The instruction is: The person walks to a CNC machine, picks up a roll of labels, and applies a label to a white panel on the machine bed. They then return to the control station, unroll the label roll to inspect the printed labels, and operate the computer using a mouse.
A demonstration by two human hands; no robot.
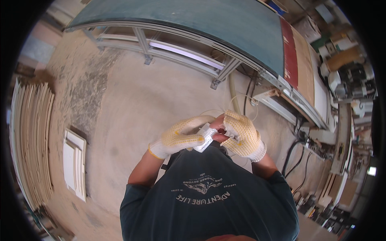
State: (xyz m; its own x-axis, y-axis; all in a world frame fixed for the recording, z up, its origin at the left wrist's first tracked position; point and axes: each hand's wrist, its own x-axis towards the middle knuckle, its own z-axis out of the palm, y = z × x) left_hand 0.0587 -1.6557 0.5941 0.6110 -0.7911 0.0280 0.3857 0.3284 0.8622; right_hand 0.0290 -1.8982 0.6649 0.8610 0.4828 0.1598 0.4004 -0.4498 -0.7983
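Observation:
In front of my shirt I hold a small white packet (204, 138) with fine dark print on it. My left hand (179, 135), in a cream knit glove with yellow dots, is closed around its left side, thumb along the front. My right hand (241, 135) wears a matching glove with bare thumb and finger tips showing. Those tips are closed at the packet's right edge, with a dark gap between them. A thin pale cord (252, 99) loops out around the right hand; where it ends is hidden.
Ahead stands a long green-topped conveyor table (193, 21) on metal legs. Stacked boards (32, 140) stand at the left, with smaller white panels (74, 164) on the floor nearer me. Dark cables (290, 157) hang at right beside cluttered shelving (345, 72).

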